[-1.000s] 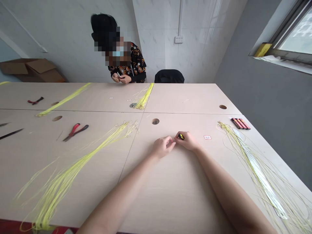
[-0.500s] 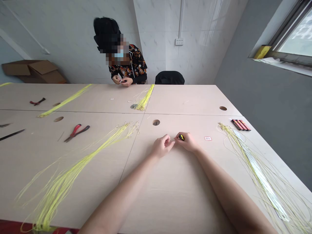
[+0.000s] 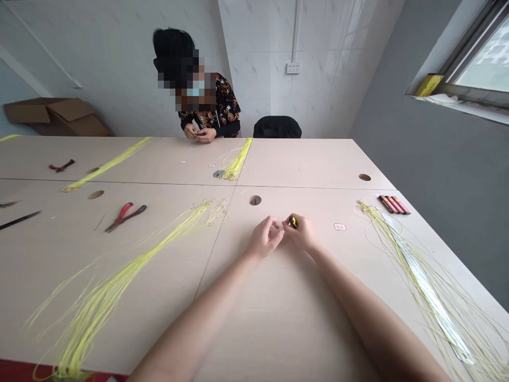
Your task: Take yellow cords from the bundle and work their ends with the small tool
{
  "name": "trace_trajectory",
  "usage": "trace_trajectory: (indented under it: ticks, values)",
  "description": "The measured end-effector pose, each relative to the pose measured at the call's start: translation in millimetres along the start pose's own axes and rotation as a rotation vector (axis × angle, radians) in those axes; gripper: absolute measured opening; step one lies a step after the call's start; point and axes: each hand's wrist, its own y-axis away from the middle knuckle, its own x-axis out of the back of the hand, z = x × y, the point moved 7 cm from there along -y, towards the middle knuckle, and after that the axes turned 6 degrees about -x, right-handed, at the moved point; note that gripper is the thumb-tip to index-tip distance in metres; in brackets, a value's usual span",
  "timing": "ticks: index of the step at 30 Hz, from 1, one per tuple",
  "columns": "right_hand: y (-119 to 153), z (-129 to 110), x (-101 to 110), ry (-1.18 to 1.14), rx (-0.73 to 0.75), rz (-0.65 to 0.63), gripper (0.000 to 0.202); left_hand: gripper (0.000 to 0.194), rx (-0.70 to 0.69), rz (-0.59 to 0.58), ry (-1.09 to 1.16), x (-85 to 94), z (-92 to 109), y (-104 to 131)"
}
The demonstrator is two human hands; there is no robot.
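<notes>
My right hand (image 3: 305,234) is closed around a small black-and-yellow object (image 3: 293,222) whose kind I cannot make out. Just left of it, my left hand (image 3: 264,237) curls with thumb and index finger together, the fingertips meeting those of the right hand. Anything pinched there is too fine to see. Both hands are over the middle of the table (image 3: 254,329). Left of them lies a bundle of thin yellow line (image 3: 131,270), with small curled ends at its far tip. Beside my right hand rests a small red-bordered label (image 3: 340,227).
Red-and-black pliers (image 3: 125,216) lie at left. On the right are a steel ruler (image 3: 423,284) among loose yellow lines and several red battery-like cylinders (image 3: 393,205). A round hole (image 3: 255,200) pierces the tabletop. Across the table a co-worker (image 3: 222,106) handles something small.
My right hand has shifted slightly left and turned, bringing the black-and-yellow object closer to my left fingertips. The left hand has barely moved.
</notes>
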Motion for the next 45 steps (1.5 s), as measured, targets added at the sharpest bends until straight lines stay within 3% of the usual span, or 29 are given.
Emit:
trace_trajectory:
  ticks: [4,10,17,27,40,45]
  values:
    - [0,2,-3,-0.07,0.046,-0.035,0.02,0.01,-0.07,0.029,-0.07,3.2,5,-2]
    - [-5,10,0,-0.189,0.03,-0.054,0.026,0.01,0.02,-0.059,-0.018,-2.9,2,-2]
    - [-5,12,-5,-0.218,0.065,-0.134,0.028,0.019,0.046,-0.057,-0.021,-2.8,3,-2]
    - [-5,12,-4,-0.211,0.065,-0.14,0.029,0.027,0.017,-0.008,-0.036,-1.0,2,-1]
    - [-2,6,-9,-0.199,0.085,-0.192,0.026,0.035,0.092,-0.001,0.05,-0.3,-5,1]
    - [-3,5,0,-0.279,0.029,-0.116,0.028,0.033,0.14,0.015,0.134,1.2,-9,1]
